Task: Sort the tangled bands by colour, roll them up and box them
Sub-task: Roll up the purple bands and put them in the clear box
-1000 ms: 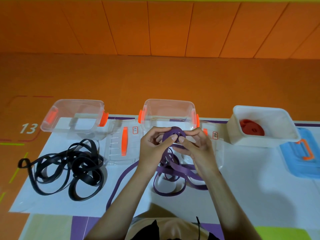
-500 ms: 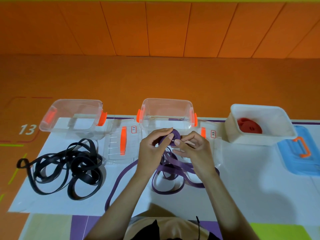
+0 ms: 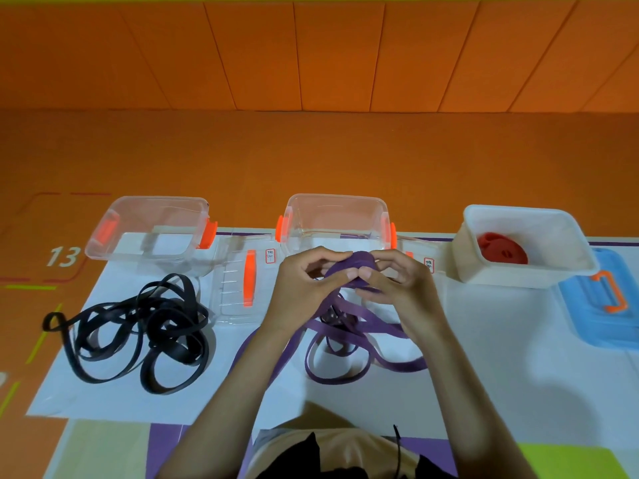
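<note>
Purple flat band (image 3: 359, 263) (partly coiled) pinched between left hand (image 3: 304, 292) and right hand (image 3: 397, 293).

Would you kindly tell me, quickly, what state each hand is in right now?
Left hand: closed, fingers curled round the purple band.
Right hand: closed, pinching the same purple band.

Bright, even light; soft shadows; wide-angle bowing at edges.

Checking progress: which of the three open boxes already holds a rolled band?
The opaque white plastic box at far right: a red rolled band lies in it. The clear orange-latched boxes, left and middle, show none.
</note>
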Available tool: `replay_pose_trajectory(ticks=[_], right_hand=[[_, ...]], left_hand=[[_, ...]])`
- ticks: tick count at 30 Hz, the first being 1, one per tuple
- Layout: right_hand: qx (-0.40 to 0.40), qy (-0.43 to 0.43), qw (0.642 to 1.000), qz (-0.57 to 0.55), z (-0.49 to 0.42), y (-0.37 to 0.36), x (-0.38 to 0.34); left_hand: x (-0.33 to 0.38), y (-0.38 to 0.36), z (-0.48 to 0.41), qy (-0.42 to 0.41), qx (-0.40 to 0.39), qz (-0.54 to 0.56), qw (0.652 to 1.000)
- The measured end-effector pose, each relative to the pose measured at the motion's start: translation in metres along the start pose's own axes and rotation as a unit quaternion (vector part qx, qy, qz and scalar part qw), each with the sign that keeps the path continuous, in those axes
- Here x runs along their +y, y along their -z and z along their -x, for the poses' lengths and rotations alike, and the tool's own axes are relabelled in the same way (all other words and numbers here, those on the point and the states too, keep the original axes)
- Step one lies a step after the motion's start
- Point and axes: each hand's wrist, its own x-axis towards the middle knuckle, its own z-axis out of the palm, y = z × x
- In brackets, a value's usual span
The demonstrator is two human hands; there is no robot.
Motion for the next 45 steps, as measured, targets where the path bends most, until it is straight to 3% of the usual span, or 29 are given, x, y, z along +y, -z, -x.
replay_pose_trajectory(ticks=[5,7,11,16,19,23,30,36,45], right_hand=[[-0.002,0.022,0.999,-0.038,0.0,-0.001,-0.003],[-0.011,0.033,0.999,-0.02,0.001,-0.002,-0.006],[-0.003,0.051,0.986,0.156,0.0,0.002,-0.011],[0.001,0.07,0.99,0.125,0.004,-0.002,-0.004],[0.012,0.083,0.983,0.161,0.001,0.002,-0.005],[-0.006,0.055,0.995,0.08,0.004,-0.001,-0.003],[-0.044,0.014,0.994,0.1,0.002,-0.013,-0.006],[-0.015,0.0,0.988,0.153,0.0,-0.01,-0.001],[0.052,-0.008,0.991,0.123,-0.005,0.003,0.001]], left_hand=[[0.001,0.009,-0.002,0.019,-0.07,0.019,0.997],[0.0,0.009,-0.001,0.008,-0.048,0.028,0.998],[-0.005,0.006,0.007,0.0,0.003,0.027,1.0],[-0.003,0.005,0.006,-0.003,0.019,0.045,0.999],[-0.005,0.009,0.005,0.014,-0.005,0.046,0.999],[-0.007,0.011,0.009,0.042,-0.022,0.103,0.994],[-0.006,0.009,0.012,0.059,0.04,0.155,0.985],[-0.013,0.014,0.012,0.077,0.094,0.149,0.981],[-0.024,0.026,0.012,0.032,-0.025,0.018,0.999]])
